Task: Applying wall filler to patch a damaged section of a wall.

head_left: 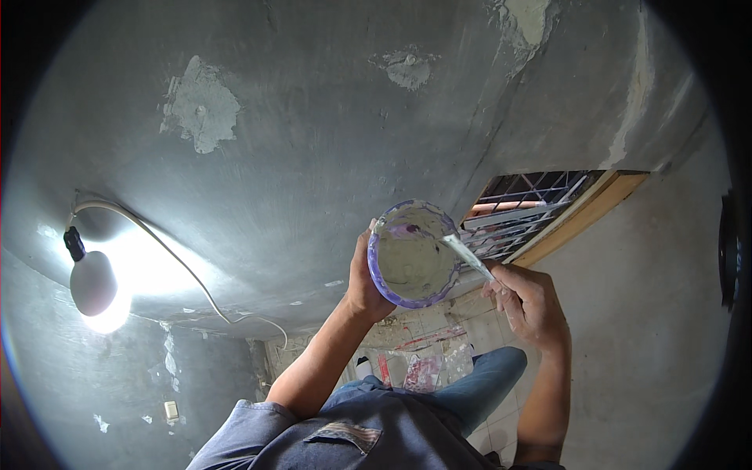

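Observation:
A round tub (pixel 374 270) with a purple rim sits in front of me, its mouth facing up toward my view. Pale putty-like paste (pixel 407 266) coats its inside. My left hand (pixel 366 278) is wrapped round the tub's left side, the fingers partly hidden behind it. In my right hand (pixel 529 301) is a putty knife (pixel 468 254), pinched by its lower end. The knife's paste-smeared tip reaches over the tub's right rim into the opening.
Grey plaster wall (pixel 313 117) carries pale patches (pixel 202 106). A lit bulb (pixel 98 286) hangs at left on a white cable (pixel 176 258). At right is a barred window opening (pixel 525 207) with a wooden frame (pixel 583 215). Below lies a tiled floor with a stained sheet (pixel 423 374).

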The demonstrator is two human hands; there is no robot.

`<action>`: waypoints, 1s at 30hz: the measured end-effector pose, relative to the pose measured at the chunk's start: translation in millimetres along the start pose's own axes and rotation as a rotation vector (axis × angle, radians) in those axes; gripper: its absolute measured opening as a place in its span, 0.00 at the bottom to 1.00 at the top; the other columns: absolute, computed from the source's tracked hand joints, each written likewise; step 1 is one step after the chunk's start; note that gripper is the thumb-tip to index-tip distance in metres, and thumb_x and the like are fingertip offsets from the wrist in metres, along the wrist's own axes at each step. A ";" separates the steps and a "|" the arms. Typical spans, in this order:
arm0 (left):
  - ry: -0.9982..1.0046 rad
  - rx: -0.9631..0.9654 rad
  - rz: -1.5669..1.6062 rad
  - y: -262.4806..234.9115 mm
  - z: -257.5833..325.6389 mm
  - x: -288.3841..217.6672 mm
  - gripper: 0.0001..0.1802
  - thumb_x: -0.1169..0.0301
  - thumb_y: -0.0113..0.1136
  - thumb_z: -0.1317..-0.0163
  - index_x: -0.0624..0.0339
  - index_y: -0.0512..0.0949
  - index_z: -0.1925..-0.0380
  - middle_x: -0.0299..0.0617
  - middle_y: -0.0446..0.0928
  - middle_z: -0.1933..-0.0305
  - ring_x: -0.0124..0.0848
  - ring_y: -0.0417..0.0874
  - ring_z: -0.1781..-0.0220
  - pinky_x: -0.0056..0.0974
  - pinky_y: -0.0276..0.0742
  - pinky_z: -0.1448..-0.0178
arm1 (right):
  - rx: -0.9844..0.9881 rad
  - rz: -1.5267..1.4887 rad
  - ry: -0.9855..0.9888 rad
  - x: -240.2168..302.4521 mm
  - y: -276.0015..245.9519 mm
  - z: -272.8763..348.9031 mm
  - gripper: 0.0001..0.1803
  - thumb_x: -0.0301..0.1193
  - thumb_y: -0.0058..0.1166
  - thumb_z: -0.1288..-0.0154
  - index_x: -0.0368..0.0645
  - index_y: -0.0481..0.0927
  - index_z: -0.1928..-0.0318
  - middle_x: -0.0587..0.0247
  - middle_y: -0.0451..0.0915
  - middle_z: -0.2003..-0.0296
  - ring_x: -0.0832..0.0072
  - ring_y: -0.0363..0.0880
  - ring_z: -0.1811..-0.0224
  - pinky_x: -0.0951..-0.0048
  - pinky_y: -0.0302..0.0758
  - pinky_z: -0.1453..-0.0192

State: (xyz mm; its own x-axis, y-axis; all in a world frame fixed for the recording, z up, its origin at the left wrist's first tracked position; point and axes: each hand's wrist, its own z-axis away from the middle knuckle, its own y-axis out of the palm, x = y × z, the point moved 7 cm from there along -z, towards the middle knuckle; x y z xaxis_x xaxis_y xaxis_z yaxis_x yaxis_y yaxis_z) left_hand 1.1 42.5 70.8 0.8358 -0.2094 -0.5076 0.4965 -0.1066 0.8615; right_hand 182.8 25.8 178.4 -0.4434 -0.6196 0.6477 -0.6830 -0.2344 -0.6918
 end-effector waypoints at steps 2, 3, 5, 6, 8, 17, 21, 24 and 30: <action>-0.017 -0.026 -0.089 0.4 0.2 2.8 0.42 0.36 0.34 0.33 0.60 0.63 0.34 0.55 0.68 0.36 0.48 0.73 0.37 0.53 0.72 0.36 | 0.038 0.151 -0.025 7.0 -2.5 -6.9 0.21 0.18 0.54 0.41 0.36 0.77 0.45 0.52 0.81 0.70 0.65 0.80 0.74 0.70 0.77 0.69; -0.027 -0.051 -0.182 -0.1 1.1 4.2 0.43 0.35 0.34 0.34 0.59 0.62 0.33 0.55 0.68 0.36 0.49 0.73 0.37 0.54 0.73 0.36 | 0.021 0.259 -0.055 10.2 -1.8 -8.8 0.20 0.18 0.54 0.41 0.36 0.78 0.46 0.52 0.82 0.69 0.64 0.81 0.73 0.68 0.78 0.69; -0.014 -0.046 -0.266 6.6 4.1 6.1 0.43 0.36 0.34 0.33 0.60 0.63 0.34 0.56 0.69 0.36 0.49 0.74 0.37 0.53 0.73 0.36 | 0.017 0.419 -0.067 14.4 1.4 -11.8 0.19 0.20 0.55 0.42 0.37 0.78 0.48 0.52 0.83 0.67 0.60 0.82 0.71 0.63 0.79 0.68; 0.002 -0.040 -0.353 8.3 5.0 6.3 0.42 0.36 0.35 0.33 0.61 0.63 0.34 0.57 0.69 0.37 0.49 0.74 0.38 0.53 0.74 0.36 | 0.020 0.417 -0.063 14.3 3.8 -11.4 0.19 0.20 0.55 0.42 0.37 0.78 0.48 0.52 0.83 0.67 0.60 0.82 0.71 0.63 0.79 0.68; 0.029 0.015 -0.323 2.9 3.8 7.1 0.41 0.38 0.34 0.32 0.61 0.63 0.35 0.55 0.69 0.37 0.46 0.73 0.37 0.50 0.72 0.35 | -0.010 0.486 0.003 12.8 5.6 -12.1 0.18 0.20 0.55 0.43 0.38 0.79 0.50 0.51 0.83 0.67 0.58 0.83 0.70 0.62 0.80 0.67; 0.100 -0.008 -0.302 -18.8 2.8 22.5 0.39 0.39 0.36 0.33 0.55 0.59 0.32 0.51 0.66 0.34 0.43 0.69 0.33 0.49 0.68 0.31 | -0.053 0.115 0.223 3.5 44.9 20.7 0.11 0.20 0.52 0.41 0.35 0.78 0.57 0.47 0.82 0.69 0.53 0.83 0.66 0.59 0.78 0.65; 0.118 0.103 -0.205 -15.8 5.6 25.5 0.40 0.39 0.37 0.34 0.53 0.55 0.30 0.50 0.62 0.32 0.44 0.69 0.33 0.51 0.69 0.32 | -0.164 0.152 0.333 6.4 31.3 18.5 0.13 0.20 0.52 0.41 0.35 0.79 0.54 0.48 0.82 0.71 0.54 0.83 0.67 0.60 0.78 0.65; 0.320 0.184 -0.485 -2.5 10.1 19.7 0.40 0.39 0.36 0.34 0.54 0.56 0.30 0.50 0.64 0.33 0.44 0.68 0.32 0.51 0.69 0.32 | -0.235 0.271 0.239 13.4 35.6 14.8 0.13 0.20 0.53 0.41 0.35 0.79 0.55 0.48 0.81 0.72 0.54 0.83 0.69 0.60 0.78 0.66; 0.078 -0.183 -0.195 -31.9 5.9 36.4 0.36 0.41 0.35 0.33 0.54 0.65 0.35 0.48 0.69 0.37 0.42 0.72 0.37 0.50 0.72 0.36 | -0.129 0.199 0.266 26.0 59.9 27.7 0.07 0.21 0.54 0.41 0.37 0.78 0.61 0.50 0.81 0.72 0.54 0.82 0.70 0.59 0.77 0.68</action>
State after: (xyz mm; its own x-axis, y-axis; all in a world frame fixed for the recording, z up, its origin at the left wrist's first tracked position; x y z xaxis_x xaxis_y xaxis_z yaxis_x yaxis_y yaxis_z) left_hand 14.3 32.5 25.0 0.7326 -0.1258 -0.6690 0.6776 0.0419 0.7342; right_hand 146.5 -25.1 145.0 -0.6989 -0.4231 0.5766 -0.6284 -0.0217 -0.7776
